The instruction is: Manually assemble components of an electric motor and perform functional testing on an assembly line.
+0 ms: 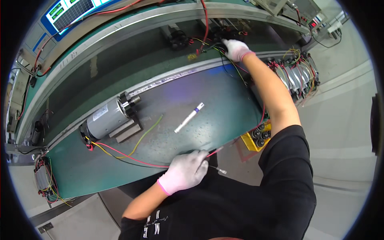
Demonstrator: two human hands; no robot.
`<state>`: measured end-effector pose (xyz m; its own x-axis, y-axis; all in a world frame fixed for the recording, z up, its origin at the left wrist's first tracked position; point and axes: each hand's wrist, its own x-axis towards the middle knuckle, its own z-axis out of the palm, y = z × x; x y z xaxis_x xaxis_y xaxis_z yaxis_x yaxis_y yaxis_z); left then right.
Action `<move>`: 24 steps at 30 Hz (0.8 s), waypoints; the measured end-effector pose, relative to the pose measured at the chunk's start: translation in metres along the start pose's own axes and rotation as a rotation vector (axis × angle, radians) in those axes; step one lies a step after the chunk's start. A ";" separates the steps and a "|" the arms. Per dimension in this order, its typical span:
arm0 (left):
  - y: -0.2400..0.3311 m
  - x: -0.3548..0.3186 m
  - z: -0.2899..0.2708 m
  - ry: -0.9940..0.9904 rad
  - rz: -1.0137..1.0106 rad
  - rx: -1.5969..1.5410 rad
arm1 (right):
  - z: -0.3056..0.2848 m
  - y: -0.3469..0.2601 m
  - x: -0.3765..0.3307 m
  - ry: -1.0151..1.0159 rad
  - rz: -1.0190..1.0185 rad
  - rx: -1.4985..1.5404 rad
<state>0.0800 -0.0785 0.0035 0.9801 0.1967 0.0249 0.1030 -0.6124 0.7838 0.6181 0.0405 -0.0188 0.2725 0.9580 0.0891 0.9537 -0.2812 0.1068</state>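
My left hand (186,170), in a white glove with a pink cuff, is closed on the motor's red and black wires at the bench's near edge. Their ends stick out to the right of my fingers, one with a pale connector (222,171). Those wires run back to a grey cylindrical motor (106,120) lying at the left on a metal block (127,132). A yellow-green wire (147,133) from it lies loose on the bench. Far off at the right, my gloved right hand (237,50) is closed among dark leads under the shelf; what its fingers grip is unclear.
A white marker-like pen (189,118) lies on the green bench top (216,104). More motors (300,76) with loose wires stand at the right. Below the right edge is a yellow bin (252,142) of round black parts. A lit screen (74,14) stands far left.
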 end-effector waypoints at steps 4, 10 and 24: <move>-0.024 -0.020 0.004 0.105 -0.255 -0.089 | 0.009 -0.028 0.013 -0.070 0.008 -0.068; -0.035 -0.041 -0.005 0.221 -0.251 -0.314 | -0.059 -0.051 -0.019 -0.002 -0.223 0.098; -0.050 -0.058 -0.050 0.009 -0.233 -0.382 | -0.181 -0.220 -0.259 -0.723 -0.309 0.505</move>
<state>0.0095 -0.0215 -0.0059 0.9366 0.3035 -0.1753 0.2491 -0.2244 0.9421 0.3149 -0.1561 0.1134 -0.1506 0.8362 -0.5274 0.8934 -0.1133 -0.4347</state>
